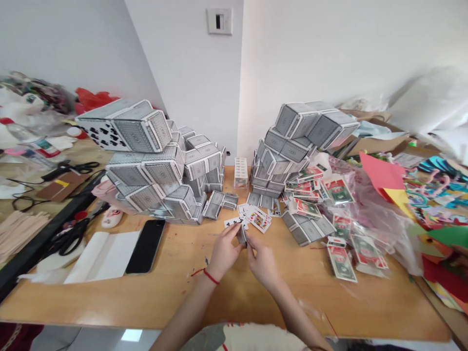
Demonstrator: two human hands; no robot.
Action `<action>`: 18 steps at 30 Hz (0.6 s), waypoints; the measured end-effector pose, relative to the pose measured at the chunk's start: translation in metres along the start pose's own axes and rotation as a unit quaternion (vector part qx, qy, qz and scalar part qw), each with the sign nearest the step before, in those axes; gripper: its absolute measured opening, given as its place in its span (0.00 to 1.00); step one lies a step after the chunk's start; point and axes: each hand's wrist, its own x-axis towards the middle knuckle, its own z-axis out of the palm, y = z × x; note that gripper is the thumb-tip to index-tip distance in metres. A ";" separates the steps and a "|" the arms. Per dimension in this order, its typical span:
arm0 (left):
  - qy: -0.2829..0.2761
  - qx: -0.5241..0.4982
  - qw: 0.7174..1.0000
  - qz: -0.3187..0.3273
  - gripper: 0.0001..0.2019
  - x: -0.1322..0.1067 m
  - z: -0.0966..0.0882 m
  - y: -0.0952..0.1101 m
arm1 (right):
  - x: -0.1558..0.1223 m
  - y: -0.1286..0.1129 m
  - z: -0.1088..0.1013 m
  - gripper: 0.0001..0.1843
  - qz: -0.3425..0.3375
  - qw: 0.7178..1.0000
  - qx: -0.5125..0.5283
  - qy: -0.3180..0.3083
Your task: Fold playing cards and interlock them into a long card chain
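Near the middle of the table, my left hand (224, 248) and my right hand (263, 263) meet around a grey-backed playing card (242, 235). Both hands are closed on it, thumbs and fingers pinching its edges; whether it is one card or more I cannot tell. Just beyond my fingers lie loose playing cards (259, 218), several face up, including a red picture card. Folded card boxes (213, 204) rest a little farther off. On either side rise a left stack of card boxes (161, 170) and a right stack of card boxes (288, 146).
Packs of cards (341, 263) in red and green wrappers lie to the right beside crumpled plastic. A black phone (146, 246), white paper (106, 253) and black scissors (71, 236) are on the left. Coloured paper (383, 170) and craft pieces crowd the far right.
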 end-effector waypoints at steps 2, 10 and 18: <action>-0.002 0.011 1.000 0.003 0.27 -0.001 0.000 0.000 | 0.000 -0.001 0.002 0.18 -0.001 1.000 0.008 0.005; -0.027 0.015 0.999 0.044 0.25 0.000 -0.004 0.005 | 0.014 0.005 -0.001 0.09 0.058 0.996 0.066 0.029; 0.017 -0.125 0.986 -0.106 0.12 0.002 0.000 0.011 | 0.013 0.012 0.008 0.18 0.130 0.960 0.246 -0.037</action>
